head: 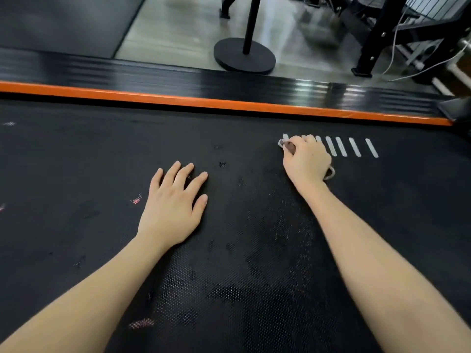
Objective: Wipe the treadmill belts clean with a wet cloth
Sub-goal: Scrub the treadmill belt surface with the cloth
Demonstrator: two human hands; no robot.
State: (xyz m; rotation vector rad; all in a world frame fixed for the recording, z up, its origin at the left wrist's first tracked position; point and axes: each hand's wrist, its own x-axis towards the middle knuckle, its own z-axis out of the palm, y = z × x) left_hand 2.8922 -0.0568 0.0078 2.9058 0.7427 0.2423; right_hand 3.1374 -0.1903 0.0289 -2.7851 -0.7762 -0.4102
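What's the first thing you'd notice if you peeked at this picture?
Two bare hands on a big black treadmill belt: the left hand lies flat in the middle, and the right hand clutches a small grey cloth on a row of white stripes. Behind them runs a bright orange strip.

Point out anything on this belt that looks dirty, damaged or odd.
Pinkish marks dot the belt left of the left hand, and whitish specks lie beside the right forearm. They stand out against the black weave. No tear shows.
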